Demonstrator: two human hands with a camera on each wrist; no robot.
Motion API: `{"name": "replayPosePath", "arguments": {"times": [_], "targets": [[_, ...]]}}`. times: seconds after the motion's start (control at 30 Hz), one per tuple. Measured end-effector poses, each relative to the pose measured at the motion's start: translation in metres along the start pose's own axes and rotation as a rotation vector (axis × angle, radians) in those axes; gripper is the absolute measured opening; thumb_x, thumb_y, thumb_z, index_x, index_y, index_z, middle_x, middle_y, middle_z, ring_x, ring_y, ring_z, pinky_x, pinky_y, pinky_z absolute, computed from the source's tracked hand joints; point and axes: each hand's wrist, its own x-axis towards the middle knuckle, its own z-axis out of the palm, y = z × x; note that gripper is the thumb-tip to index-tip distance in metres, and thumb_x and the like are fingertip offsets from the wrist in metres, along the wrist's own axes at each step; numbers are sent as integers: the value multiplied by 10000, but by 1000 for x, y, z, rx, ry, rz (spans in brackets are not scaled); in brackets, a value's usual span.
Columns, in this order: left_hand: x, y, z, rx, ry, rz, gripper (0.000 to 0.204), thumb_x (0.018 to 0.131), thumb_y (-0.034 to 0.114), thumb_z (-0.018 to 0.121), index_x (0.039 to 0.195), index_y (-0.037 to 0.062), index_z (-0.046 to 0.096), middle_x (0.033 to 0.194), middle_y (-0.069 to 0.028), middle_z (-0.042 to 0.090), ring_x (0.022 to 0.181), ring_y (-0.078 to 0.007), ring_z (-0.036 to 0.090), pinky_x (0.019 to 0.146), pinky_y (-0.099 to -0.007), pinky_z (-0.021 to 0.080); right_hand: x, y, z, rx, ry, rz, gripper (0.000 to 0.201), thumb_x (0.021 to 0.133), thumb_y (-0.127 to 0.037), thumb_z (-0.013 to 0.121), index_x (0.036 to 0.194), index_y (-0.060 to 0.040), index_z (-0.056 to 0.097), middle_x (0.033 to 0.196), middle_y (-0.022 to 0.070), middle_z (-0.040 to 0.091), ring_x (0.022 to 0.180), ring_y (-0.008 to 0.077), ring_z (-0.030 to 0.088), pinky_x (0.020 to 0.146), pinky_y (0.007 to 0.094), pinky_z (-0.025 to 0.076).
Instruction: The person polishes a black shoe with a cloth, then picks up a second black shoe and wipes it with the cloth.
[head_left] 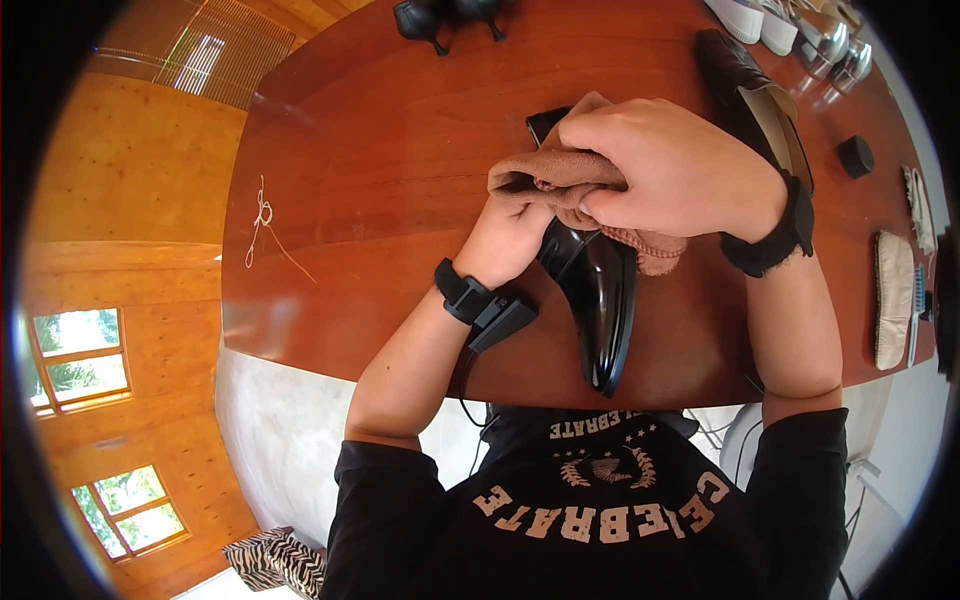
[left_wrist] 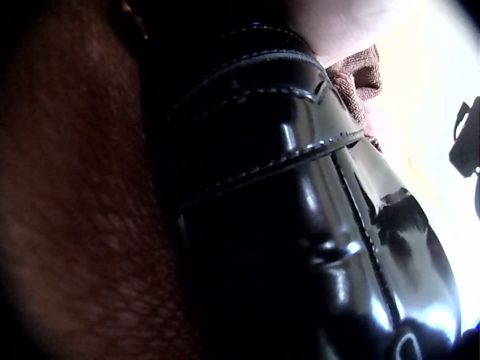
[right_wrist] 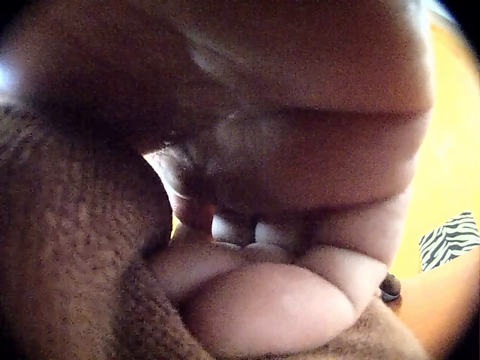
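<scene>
Likely stiff and slick, the shoe (head_left: 598, 300) is needing rear support; left hand (head_left: 505, 242) is gripping it, right hand (head_left: 680, 165) clutching soft cloth (head_left: 565, 168).

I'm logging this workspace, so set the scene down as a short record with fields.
Surface: reddish-brown table
Right hand: grips brown cloth
Left hand: at the glossy black shoe, fingers mostly hidden
Cloth state: bunched, around the shoe's rear part
Shoe direction: toe toward the near table edge
Far side: black heels, white shoes, silver shoes
Right side: dark shoe, small black object, beige pad
Left side: knotted string
</scene>
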Motion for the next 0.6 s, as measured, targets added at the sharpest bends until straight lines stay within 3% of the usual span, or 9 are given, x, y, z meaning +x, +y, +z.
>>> {"name": "replayPosePath", "arguments": {"times": [0.5, 0.6], "targets": [[-2, 1, -1, 53, -17, -35, 364, 1065, 174, 539, 1377, -10, 573, 1328, -63, 632, 1234, -169, 584, 1066, -347, 465, 0, -4, -2, 6, -22, 46, 221, 754, -140, 678, 874, 21, 585, 824, 227, 627, 799, 437, 618, 703, 489, 484], [-1, 2, -1, 44, -14, -55, 366, 1063, 176, 541, 1379, -7, 572, 1332, -62, 630, 1236, -170, 583, 1067, -349, 464, 2, -11, -10, 4, -114, 122, 302, 783, -258, 685, 872, 24, 622, 865, 235, 644, 903, 420, 638, 800, 502, 501]]}}
